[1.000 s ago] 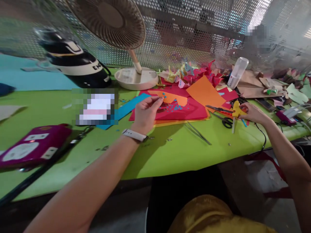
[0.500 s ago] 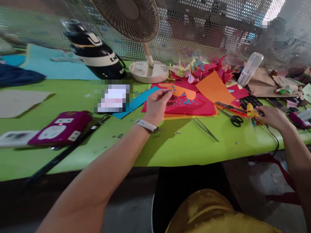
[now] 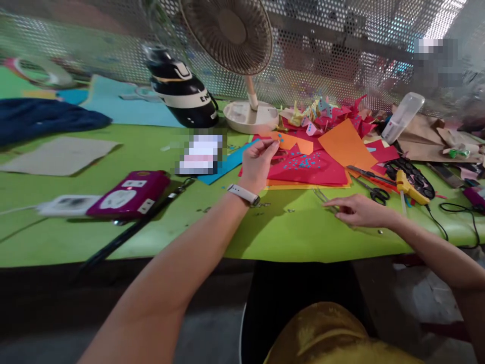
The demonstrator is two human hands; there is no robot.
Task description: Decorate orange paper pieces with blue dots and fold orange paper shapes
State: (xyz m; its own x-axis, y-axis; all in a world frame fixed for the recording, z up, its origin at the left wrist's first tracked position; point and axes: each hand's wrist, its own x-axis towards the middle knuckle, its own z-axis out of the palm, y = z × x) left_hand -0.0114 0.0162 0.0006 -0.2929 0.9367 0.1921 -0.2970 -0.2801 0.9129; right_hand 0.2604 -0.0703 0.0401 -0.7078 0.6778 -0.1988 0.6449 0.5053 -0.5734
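Observation:
My left hand (image 3: 258, 161), with a pale watch band on its wrist, is pinched at the left part of a cut orange paper piece (image 3: 301, 145) with small blue dots. Beneath it lies red paper (image 3: 329, 169) strewn with tiny blue bits (image 3: 305, 160). My right hand (image 3: 356, 210) has its thumb and fingers closed around the metal tweezers (image 3: 322, 196), low over the green table. To its right a yellow glue gun (image 3: 409, 189) lies untouched, near black-handled scissors (image 3: 379, 195).
A fan (image 3: 252, 119) and a dark bottle (image 3: 189, 98) stand at the back. Folded paper shapes (image 3: 341, 114) are heaped behind an orange sheet (image 3: 346, 144). At left are a phone (image 3: 200, 154), a purple power strip (image 3: 131, 194) and a black strap (image 3: 132, 222).
My right hand has let go of the glue gun and moved left to the tweezers. My left hand keeps its pinch on the orange paper piece. The view has shifted slightly.

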